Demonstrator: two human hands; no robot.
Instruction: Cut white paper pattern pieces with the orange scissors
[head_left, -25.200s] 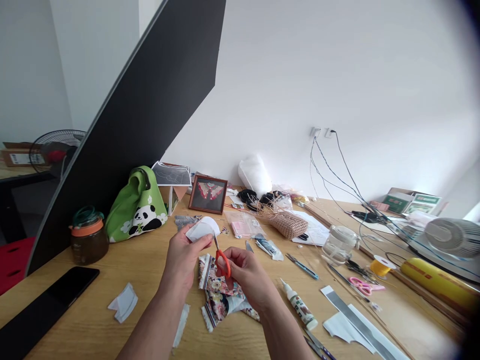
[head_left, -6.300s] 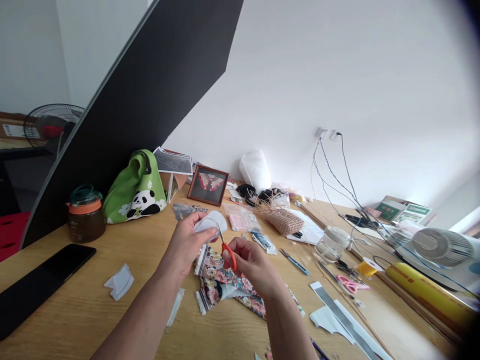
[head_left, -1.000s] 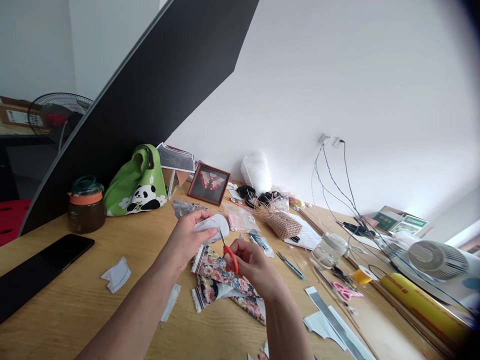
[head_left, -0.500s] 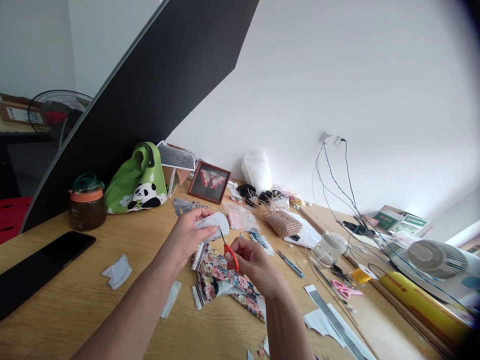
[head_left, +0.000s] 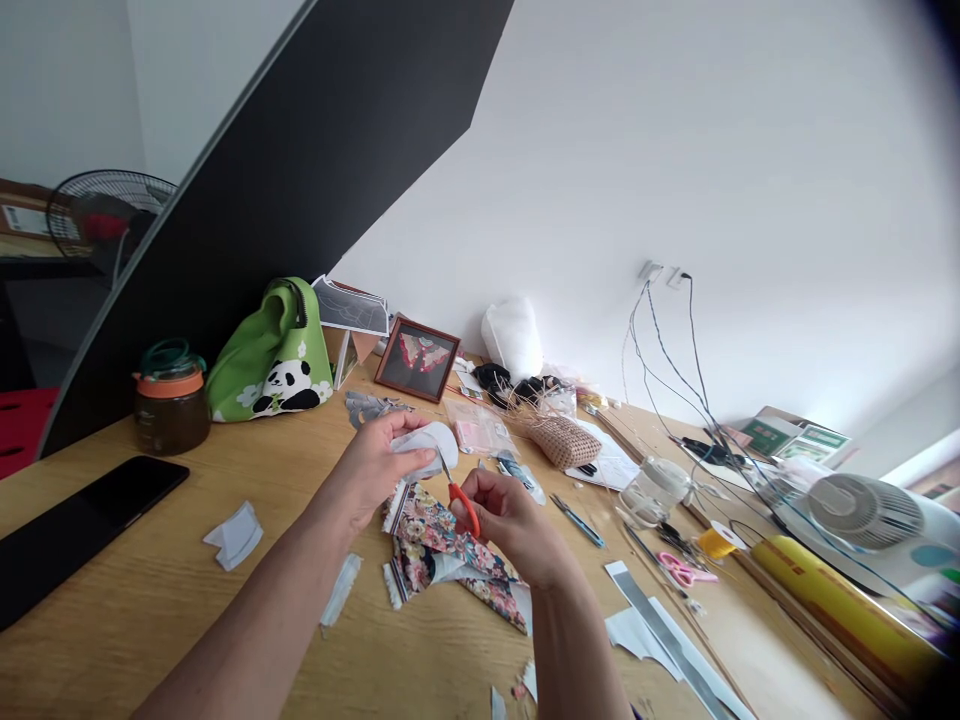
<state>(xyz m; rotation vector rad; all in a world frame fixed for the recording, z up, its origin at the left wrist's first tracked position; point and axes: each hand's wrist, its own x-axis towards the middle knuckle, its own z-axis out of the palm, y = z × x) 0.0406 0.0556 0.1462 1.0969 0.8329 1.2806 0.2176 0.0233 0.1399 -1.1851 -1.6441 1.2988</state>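
Note:
Between the thumb and fingers of my left hand (head_left: pixel 373 462) is a white rounded piece (head_left: pixel 433 440), thin like paper or fabric; I cannot tell which. My right hand (head_left: pixel 512 520) is closed on the orange handle of a pair of scissors (head_left: pixel 463 508). The scissor blades point up and left and meet the right edge of the white piece. Below both hands, a folded floral cloth (head_left: pixel 442 535) lies on the wooden table (head_left: pixel 285 640). A small white scrap (head_left: pixel 238 535) rests left of my left forearm, and a pale strip (head_left: pixel 342 588) lies close beside it.
A black phone (head_left: pixel 82 535), a jar with dark liquid (head_left: pixel 172 405) and a green panda bag (head_left: pixel 274 355) stand at left. Behind is a framed picture (head_left: pixel 418 360). To the right lie a blue cutter (head_left: pixel 577 520), pink scissors (head_left: pixel 684 569), a glass jar (head_left: pixel 654 490) and a yellow roll (head_left: pixel 817 600).
The view has shifted very slightly. Both hands keep nearly the same pose, with the scissors still at the white piece's edge.

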